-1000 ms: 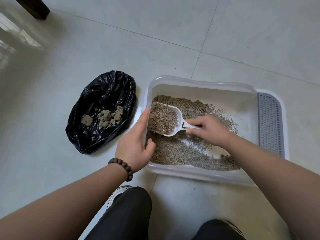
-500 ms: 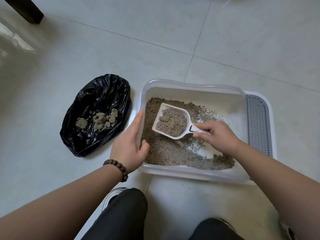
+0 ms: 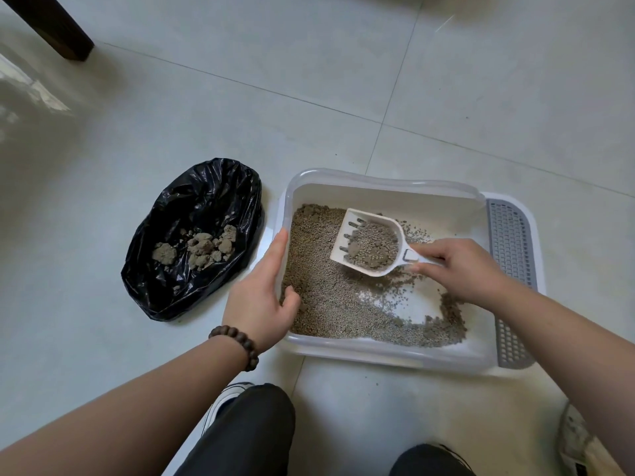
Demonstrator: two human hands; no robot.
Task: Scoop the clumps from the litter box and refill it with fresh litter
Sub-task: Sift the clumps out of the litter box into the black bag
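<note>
Dark wooden furniture leg [image 3: 51,25] at 11 o'clock, standing on the pale tiled floor [image 3: 206,108]. Black bin bag [image 3: 192,242] lies open on the floor at 9 o'clock of the litter box, just beside it, apparently not touching. Grey-brown clumps [image 3: 201,250] sit piled in the bag's middle. Left hand [image 3: 261,297], with a brown beaded bracelet [image 3: 237,345] on its wrist, grips the box's 9 o'clock wall: fingers straight along the outside of the rim, thumb hooked over to the inside, touching the litter. White litter box [image 3: 378,182] has translucent walls and a grey perforated step [image 3: 512,269] along its 3 o'clock side. Granular litter [image 3: 326,304] is banked toward 9 and 6 o'clock inside the box; bare white bottom shows at centre and toward 3 o'clock. White slotted scoop [image 3: 369,245] is held raised above the litter, near the box's centre, mouth toward 10 o'clock, loaded with loose granules and at least one clump at its 7 o'clock corner. Right hand [image 3: 460,269] holds the scoop's handle, fingers curled round it, coming in from 3 o'clock. Dark trouser knees [image 3: 247,431] at 6 o'clock, a white shoe [image 3: 223,400] edge showing beside the left one.
</note>
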